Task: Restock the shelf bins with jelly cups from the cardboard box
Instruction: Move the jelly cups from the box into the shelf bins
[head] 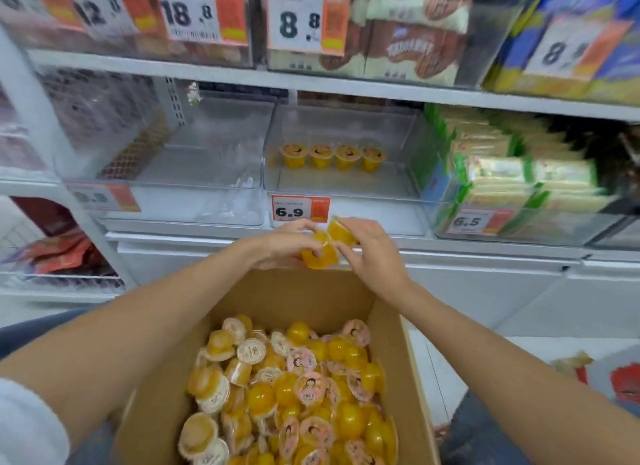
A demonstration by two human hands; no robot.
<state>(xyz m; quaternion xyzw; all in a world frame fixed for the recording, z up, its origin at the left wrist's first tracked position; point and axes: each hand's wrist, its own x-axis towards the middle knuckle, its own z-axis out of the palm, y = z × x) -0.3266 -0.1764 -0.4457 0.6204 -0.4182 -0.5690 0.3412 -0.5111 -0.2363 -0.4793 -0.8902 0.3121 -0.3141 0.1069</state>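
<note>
Shelf point(242, 80) is facing me. Cardboard box point(346, 298) is sitting below it, holding a loose pile of jelly cups point(294, 395). Middle clear bin point(339, 184), above the 6.9 tag point(299, 208), is carrying a row of four cups point(332, 156). Left hand point(287, 243) fingers are gripping one cup point(320, 253). Right hand point(370, 246) fingers are pinching a second cup point(339, 230). Both are hovering over the box's far edge.

Both bare forearms stretched forward and converging, left hand point(289, 244) with fingers curled round a yellow jelly cup point(318, 255), right hand point(372, 253) just beside it, pinching a second jelly cup point(341, 232), knuckles up
</note>
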